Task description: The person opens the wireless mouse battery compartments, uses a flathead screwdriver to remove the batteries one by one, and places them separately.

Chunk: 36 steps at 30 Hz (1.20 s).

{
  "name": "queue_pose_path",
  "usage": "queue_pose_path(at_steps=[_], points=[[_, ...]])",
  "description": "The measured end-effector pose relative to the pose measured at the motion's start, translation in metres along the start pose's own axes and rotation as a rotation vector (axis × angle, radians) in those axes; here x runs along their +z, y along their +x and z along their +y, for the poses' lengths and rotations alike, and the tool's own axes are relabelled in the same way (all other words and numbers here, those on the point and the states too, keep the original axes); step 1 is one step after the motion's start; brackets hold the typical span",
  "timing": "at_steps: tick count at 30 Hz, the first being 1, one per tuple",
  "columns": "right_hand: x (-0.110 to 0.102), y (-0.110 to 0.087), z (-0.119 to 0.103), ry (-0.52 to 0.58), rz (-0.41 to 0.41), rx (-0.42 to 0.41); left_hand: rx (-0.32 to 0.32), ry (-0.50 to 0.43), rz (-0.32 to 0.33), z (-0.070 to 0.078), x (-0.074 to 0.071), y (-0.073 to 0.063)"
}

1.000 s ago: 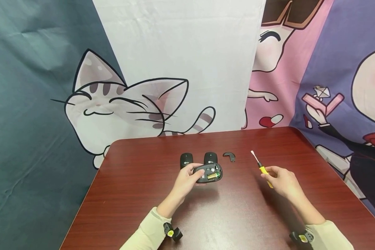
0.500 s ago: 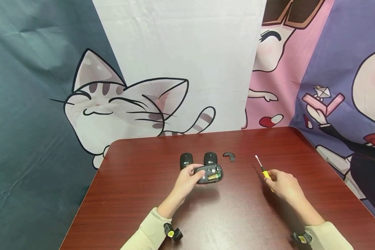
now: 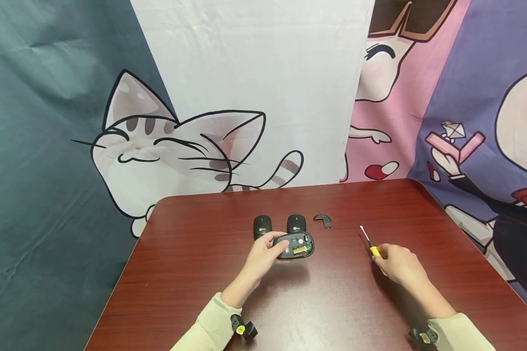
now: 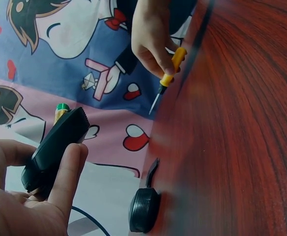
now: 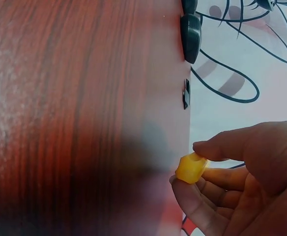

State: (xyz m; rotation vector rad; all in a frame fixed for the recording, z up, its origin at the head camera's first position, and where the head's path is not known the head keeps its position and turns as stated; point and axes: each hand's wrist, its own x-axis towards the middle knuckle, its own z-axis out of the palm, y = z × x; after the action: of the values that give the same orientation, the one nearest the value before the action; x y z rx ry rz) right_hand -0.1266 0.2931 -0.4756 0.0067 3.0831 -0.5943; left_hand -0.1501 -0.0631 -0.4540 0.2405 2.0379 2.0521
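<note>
A black computer mouse (image 3: 295, 245), underside up, is gripped at its left end by my left hand (image 3: 263, 253), thumb over the bottom. Its battery bay is uncovered and a battery (image 3: 301, 250) shows in it; in the left wrist view the battery's green end (image 4: 62, 107) sticks out above the mouse. To the right, my right hand (image 3: 399, 263) holds a screwdriver (image 3: 374, 250) by its yellow handle, the metal shaft pointing away and to the left. The right wrist view shows thumb and fingers pinching the yellow handle (image 5: 191, 168); the shaft is hidden there.
Two more black mice, one at left (image 3: 262, 226) and one at right (image 3: 296, 223), lie on the brown table (image 3: 193, 273) behind the held mouse. A curved black cover piece (image 3: 322, 221) lies right of them. A printed cloth backdrop (image 3: 263, 58) stands behind the table's far edge.
My right hand has moved slightly down and toward me with the screwdriver, whose tip has shifted a little right. My left hand and its mouse have barely moved.
</note>
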Motion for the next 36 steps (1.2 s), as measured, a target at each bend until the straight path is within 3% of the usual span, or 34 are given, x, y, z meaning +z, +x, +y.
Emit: queue_pose_path(at_steps=[19, 36], points=[[0.0016, -0.0025, 0.0010, -0.015, -0.081, 0.048, -0.004, -0.018, -0.003, -0.0007, 0.0031, -0.0002], [0.0051, -0.0059, -0.0015, -0.039, -0.097, 0.054, 0.012, -0.046, -0.006, -0.0005, 0.0061, -0.0017]])
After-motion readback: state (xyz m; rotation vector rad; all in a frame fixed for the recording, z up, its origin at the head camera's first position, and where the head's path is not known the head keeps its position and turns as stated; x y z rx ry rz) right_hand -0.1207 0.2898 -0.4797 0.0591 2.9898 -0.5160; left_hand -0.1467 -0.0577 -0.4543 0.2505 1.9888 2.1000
